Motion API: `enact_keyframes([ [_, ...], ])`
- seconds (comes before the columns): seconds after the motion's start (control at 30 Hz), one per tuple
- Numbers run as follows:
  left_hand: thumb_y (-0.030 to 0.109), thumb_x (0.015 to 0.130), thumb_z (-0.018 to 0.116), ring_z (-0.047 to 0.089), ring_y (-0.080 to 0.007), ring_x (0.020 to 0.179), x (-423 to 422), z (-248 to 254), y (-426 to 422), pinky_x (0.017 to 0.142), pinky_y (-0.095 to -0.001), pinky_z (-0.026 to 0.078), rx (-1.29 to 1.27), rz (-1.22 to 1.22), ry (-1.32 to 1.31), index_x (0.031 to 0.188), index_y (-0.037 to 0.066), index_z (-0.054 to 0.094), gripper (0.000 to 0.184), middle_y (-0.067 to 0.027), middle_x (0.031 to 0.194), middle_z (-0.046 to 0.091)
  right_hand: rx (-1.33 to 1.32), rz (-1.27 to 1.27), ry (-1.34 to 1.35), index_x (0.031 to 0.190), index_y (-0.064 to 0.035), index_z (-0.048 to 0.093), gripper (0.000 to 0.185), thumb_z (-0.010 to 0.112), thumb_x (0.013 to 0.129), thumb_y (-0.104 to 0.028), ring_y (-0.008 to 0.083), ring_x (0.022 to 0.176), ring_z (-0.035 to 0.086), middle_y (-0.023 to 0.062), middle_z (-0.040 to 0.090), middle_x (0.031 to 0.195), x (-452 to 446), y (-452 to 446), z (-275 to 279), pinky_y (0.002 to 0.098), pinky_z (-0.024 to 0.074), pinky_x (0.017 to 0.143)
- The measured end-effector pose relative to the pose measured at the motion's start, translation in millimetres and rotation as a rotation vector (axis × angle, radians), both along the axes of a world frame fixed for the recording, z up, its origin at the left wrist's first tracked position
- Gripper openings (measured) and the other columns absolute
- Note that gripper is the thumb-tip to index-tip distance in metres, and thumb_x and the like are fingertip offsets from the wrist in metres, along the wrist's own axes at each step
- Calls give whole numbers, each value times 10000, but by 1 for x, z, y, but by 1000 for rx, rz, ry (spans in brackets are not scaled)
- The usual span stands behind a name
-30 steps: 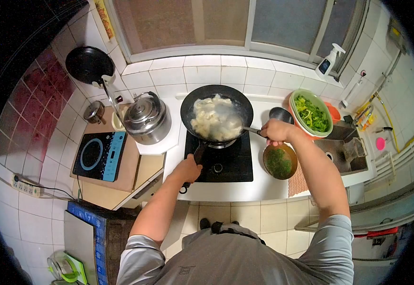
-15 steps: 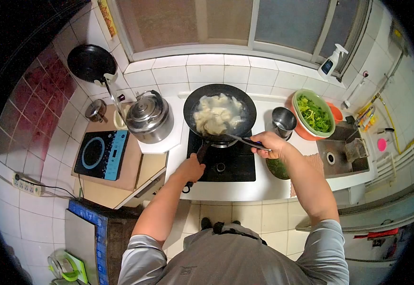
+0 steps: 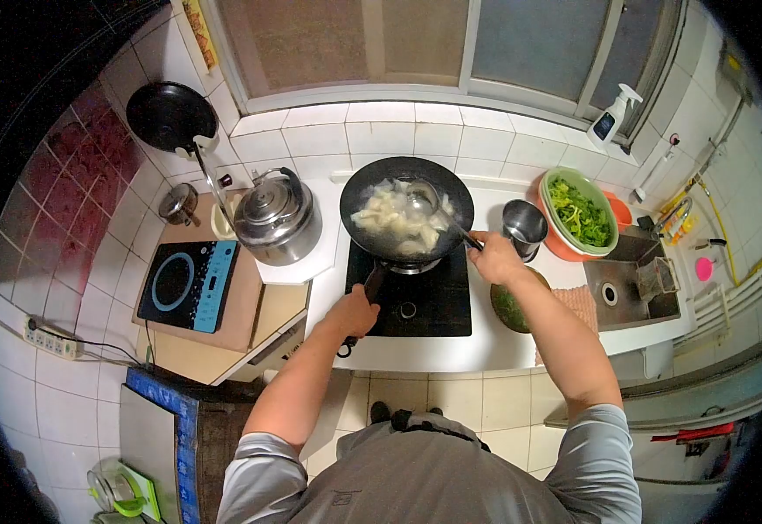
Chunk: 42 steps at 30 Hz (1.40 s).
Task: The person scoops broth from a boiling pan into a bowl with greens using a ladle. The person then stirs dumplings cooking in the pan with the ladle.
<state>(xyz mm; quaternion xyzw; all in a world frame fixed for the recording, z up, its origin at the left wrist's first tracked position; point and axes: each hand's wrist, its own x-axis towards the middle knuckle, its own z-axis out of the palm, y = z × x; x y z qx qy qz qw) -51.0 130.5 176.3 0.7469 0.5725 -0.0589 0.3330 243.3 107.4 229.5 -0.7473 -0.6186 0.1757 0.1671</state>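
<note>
Black wok (image 3: 452,186) sits on the stove (image 3: 440,306), pale food (image 3: 394,225) inside it; from afar I see the left hand (image 3: 355,313) clasped round the wok's handle (image 3: 375,281); the right hand (image 3: 496,259) grips a ladle (image 3: 463,233), its bowl (image 3: 422,197) among the food; a metal cup (image 3: 525,247) stands near that hand.

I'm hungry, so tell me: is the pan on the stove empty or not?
Not empty: pale pieces lie in the pan. What they are, I can't tell.
</note>
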Motion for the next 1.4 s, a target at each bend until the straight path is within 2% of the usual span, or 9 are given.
enact_keyframes([
  [0.1, 278, 948, 500, 684, -350, 691, 0, 5, -1, 740, -447, 533, -13, 8, -6, 1107, -95, 395, 419, -266, 803, 660, -20, -50, -66, 1302, -103, 544, 458, 577, 854, -193, 377, 1004, 621, 230, 645, 1076, -1, -1, 11, 444, 484, 914],
  [0.2, 308, 942, 462, 645, -419, 897, -1, -1, 3, 798, -468, 523, -48, -29, 12, 1195, -106, 336, 501, -307, 933, 644, 13, -85, -157, 1282, -97, 549, 442, 584, 847, -172, 389, 965, 627, 232, 654, 1021, 1, 1, 12, 461, 496, 865],
  [0.33, 305, 940, 467, 638, -427, 916, 0, 2, 2, 800, -474, 522, -53, -33, 41, 1224, -108, 321, 522, -311, 953, 640, 44, -110, -247, 1274, -97, 551, 433, 582, 846, -155, 399, 945, 629, 239, 656, 993, 10, 10, 3, 478, 499, 836],
  [0.67, 280, 927, 498, 624, -441, 954, 1, 7, 1, 831, -484, 506, -111, 25, -29, 1232, -120, 311, 537, -336, 993, 623, 37, -146, 7, 1255, -64, 569, 441, 553, 835, -196, 378, 1070, 594, 250, 625, 1114, 17, 60, -43, 433, 469, 939],
  [0.8, 276, 927, 497, 616, -450, 968, 0, -2, 3, 850, -481, 498, -78, 11, -28, 1228, -122, 312, 532, -337, 999, 621, -26, -109, 115, 1241, 3, 568, 459, 577, 835, -212, 369, 1113, 579, 278, 597, 1159, 0, 61, -24, 386, 450, 970],
  [0.83, 274, 926, 498, 615, -451, 970, -1, -2, 2, 852, -480, 498, -72, 10, -26, 1225, -121, 314, 528, -336, 1002, 621, -45, -95, 142, 1239, 30, 563, 471, 586, 836, -213, 365, 1127, 576, 288, 588, 1175, -2, 61, -20, 372, 445, 976],
  [1.07, 265, 924, 510, 622, -440, 961, 1, 7, 0, 852, -480, 498, -77, 11, -8, 1199, -109, 334, 497, -327, 989, 627, -4, -3, 68, 1200, -66, 611, 389, 561, 849, -227, 381, 1057, 596, 232, 631, 1115, 9, 69, -48, 412, 461, 954],
  [1.23, 281, 934, 493, 653, -409, 879, 2, 13, 0, 806, -467, 517, -81, -6, 21, 1191, -100, 336, 486, -309, 935, 643, -15, -11, 108, 1220, -104, 606, 378, 566, 860, -211, 376, 1048, 602, 209, 641, 1109, 5, 43, -21, 433, 472, 936],
  [1.4, 300, 948, 465, 675, -373, 759, 0, 6, 1, 724, -442, 541, -14, -64, 50, 1197, -98, 329, 490, -259, 814, 666, -15, -9, -114, 1267, -131, 567, 403, 544, 866, -169, 368, 1015, 620, 196, 650, 1089, 11, 24, -1, 448, 494, 896],
])
